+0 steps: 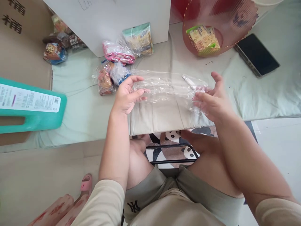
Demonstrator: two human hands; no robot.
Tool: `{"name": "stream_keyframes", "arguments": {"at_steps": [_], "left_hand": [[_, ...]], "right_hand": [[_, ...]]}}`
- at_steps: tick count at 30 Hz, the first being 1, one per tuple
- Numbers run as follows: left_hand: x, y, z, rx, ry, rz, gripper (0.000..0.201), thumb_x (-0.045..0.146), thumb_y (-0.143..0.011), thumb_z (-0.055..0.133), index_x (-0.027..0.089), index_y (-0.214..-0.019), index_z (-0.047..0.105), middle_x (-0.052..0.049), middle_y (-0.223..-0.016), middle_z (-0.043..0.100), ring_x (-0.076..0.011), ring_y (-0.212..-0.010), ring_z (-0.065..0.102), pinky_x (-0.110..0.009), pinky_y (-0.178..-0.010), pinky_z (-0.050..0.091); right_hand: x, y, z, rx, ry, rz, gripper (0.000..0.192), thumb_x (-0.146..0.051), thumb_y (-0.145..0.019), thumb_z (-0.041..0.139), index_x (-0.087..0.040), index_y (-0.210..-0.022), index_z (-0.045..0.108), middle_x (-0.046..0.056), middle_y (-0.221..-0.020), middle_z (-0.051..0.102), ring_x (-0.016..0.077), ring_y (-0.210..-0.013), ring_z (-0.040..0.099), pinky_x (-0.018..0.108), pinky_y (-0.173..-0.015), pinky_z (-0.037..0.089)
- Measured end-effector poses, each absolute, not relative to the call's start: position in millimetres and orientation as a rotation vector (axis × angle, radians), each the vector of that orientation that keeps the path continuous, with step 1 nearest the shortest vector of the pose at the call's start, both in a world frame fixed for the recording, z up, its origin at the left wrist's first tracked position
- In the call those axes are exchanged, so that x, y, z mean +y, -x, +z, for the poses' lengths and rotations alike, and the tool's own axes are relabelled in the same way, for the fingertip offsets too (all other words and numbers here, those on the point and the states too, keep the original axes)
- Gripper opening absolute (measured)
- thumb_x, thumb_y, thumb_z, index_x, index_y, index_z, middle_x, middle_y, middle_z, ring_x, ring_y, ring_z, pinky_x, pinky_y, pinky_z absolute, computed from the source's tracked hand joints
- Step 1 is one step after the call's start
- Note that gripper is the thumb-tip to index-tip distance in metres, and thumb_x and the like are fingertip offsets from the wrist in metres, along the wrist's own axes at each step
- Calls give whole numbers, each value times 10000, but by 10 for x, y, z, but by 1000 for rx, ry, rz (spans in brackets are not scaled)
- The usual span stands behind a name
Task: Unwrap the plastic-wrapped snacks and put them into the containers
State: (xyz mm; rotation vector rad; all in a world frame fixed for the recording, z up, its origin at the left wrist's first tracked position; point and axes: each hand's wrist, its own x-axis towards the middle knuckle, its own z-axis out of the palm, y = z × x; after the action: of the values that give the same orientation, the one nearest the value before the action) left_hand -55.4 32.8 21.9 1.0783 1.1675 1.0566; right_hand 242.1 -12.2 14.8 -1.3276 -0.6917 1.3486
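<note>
A clear plastic bag (164,83) is stretched sideways between my two hands, above the cloth-covered surface. My left hand (128,94) pinches its left end between thumb and fingers. At the other end, my right hand (209,99) has its fingers closed on the gathered plastic, with one finger raised. A small white strip (188,81) shows at the bag's right part; whether it lies in or under the plastic I cannot tell. Just beyond my left hand lie wrapped snacks: a brown packet (105,81), a pink packet (117,52) and a green-topped packet (138,37).
A pink translucent basket (195,50) holding yellow packets (204,36) stands at the back right, beside a phone (258,55). At left are a teal jug (54,116), a cardboard box (28,53) and more snacks (55,53). A white box (113,18) stands behind. Another person's pink sandal (86,183) shows lower left.
</note>
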Motion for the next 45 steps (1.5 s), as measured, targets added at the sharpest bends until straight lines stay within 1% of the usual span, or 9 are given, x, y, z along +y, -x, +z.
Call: {"name": "stream_keyframes", "arguments": {"at_steps": [3,10,15,23,30,33,37,42,45], "left_hand": [[319,594,217,1203,-1096,1067,474,191,-641,842,256,-1086,694,-57,-1430,621,-247,-1046,770,-190,-564,587],[295,651,307,1146,-928,1093,887,154,-674,839,479,-1420,487,0,-1444,651,-171,-937,791,-181,-586,582],[347,635,296,1258,-731,932,491,236,-779,764,191,-1239,599,-72,-913,794,-161,-705,774,-179,-557,571],[327,583,316,1273,-830,881,226,268,-741,804,179,-875,645,-21,-697,730,-162,-599,735,-189,-478,521],[358,548,229,1321,-792,1071,218,254,-772,800,210,-757,588,30,-661,695,-104,-567,695,-157,-463,495],[355,398,147,1248,-620,1307,174,286,-827,757,239,-849,591,37,-781,748,-98,-680,736,-154,-530,532],[204,2,64,1180,-487,1375,145,332,-899,709,261,-937,588,36,-950,789,-115,-898,780,-178,-684,594],[-218,-415,6,1157,-799,1419,336,511,-827,820,248,-919,632,-20,-1017,797,-187,-954,789,-286,-805,632],[-389,-441,-10,1173,-948,1402,392,587,-784,829,251,-909,673,-36,-976,796,-220,-958,789,-361,-874,634]], "right_hand": [[-119,-2454,102,-650,1309,1388,899,-98,-619,829,-474,-1332,430,-104,-785,582,83,-529,534,211,-466,446],[-96,-2498,158,-538,1266,1580,333,-262,-601,923,-234,-828,681,-49,-724,625,70,-612,592,203,-555,525],[-116,-2426,156,-712,1352,1493,300,-338,-638,895,-229,-785,657,-60,-572,604,72,-453,521,191,-411,418],[-107,-2422,138,-815,1431,1371,245,-366,-736,821,-230,-819,635,-64,-531,603,69,-390,489,184,-377,386],[-94,-2429,171,-557,1382,1392,313,-430,-713,839,-244,-859,634,-35,-679,655,110,-560,617,222,-496,500],[-106,-2397,171,-456,1086,1424,488,-643,-666,798,-283,-958,646,-6,-936,730,169,-888,737,303,-734,621],[-135,-2230,165,-718,983,1610,687,-849,-655,694,-305,-1070,644,63,-1264,724,255,-1258,675,423,-964,606],[-170,-2122,262,-791,959,1613,823,-965,-614,609,-320,-1125,621,75,-1385,678,302,-1329,636,466,-952,612],[-178,-2167,227,-702,1080,1489,595,-789,-761,661,-312,-1114,616,47,-1295,716,249,-1199,704,393,-857,637]]}}
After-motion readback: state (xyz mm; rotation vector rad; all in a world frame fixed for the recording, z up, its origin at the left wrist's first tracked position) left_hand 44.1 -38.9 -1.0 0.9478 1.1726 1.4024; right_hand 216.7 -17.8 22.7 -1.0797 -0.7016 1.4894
